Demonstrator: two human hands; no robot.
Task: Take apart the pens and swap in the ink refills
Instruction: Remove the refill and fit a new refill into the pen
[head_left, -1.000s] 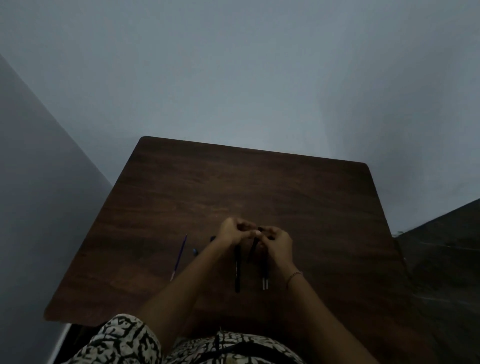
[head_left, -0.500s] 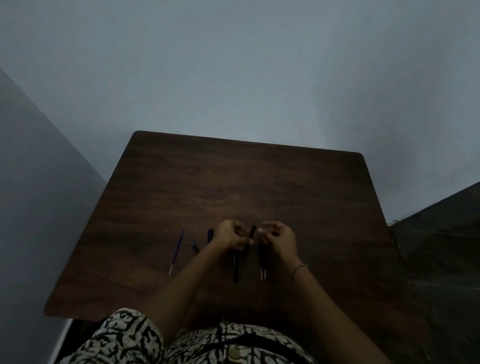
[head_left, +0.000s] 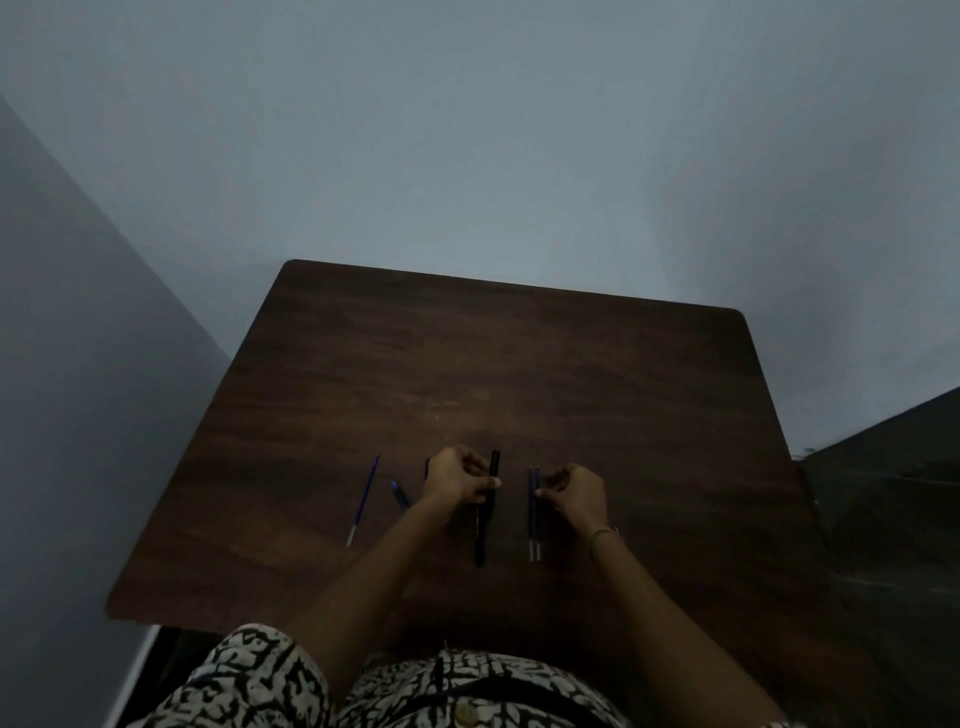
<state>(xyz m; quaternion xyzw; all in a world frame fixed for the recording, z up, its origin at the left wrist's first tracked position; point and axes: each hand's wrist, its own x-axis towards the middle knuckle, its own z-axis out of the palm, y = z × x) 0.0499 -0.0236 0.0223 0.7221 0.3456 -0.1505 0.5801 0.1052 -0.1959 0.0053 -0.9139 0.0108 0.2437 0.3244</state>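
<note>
Black pen (head_left: 495, 462) pointing away, in left hand (head_left: 457, 480) grip; refills (head_left: 533, 530) in right hand (head_left: 574, 493)

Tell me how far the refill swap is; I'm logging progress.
Done: one pen looks apart, with a loose refill and a blue piece lying on the table. In hand: the left hand grips a black barrel, the right hand pinches a refill pair. Left: probably inserting refills and closing the pens; another black pen lies between the hands.

Dim, murky light; wide-angle distortion
</note>
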